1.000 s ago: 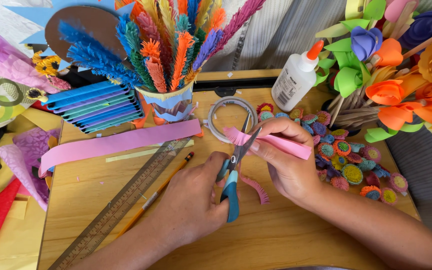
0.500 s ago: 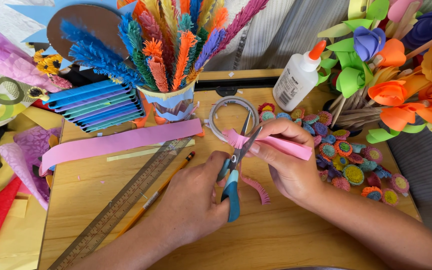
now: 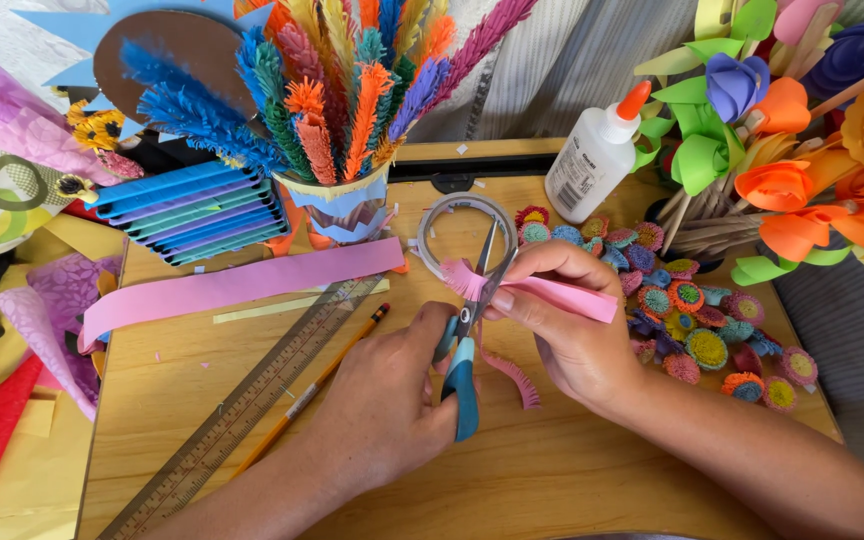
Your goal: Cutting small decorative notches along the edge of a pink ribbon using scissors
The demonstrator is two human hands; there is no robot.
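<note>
My left hand (image 3: 392,395) grips blue-handled scissors (image 3: 464,345), blades pointing up and away across a folded pink paper strip (image 3: 562,296). My right hand (image 3: 562,320) pinches that strip by its middle, and the strip's left end is cut into a fine fringe (image 3: 464,277). A curled, fringed pink piece (image 3: 512,375) lies on the wooden board (image 3: 572,470) just under the scissors. The scissor tips reach over a clear tape ring (image 3: 442,225).
A long pink paper strip (image 3: 242,285), a metal ruler (image 3: 242,405) and a pencil (image 3: 317,385) lie left of my hands. Behind stand a cup of fringed paper stems (image 3: 337,205), a glue bottle (image 3: 592,155) and paper flowers (image 3: 802,190). Several small rolled paper blooms (image 3: 692,320) lie at right.
The scissors have shifted slightly along the strip's end and their blades look a little more closed. My hands stay in nearly the same place.
</note>
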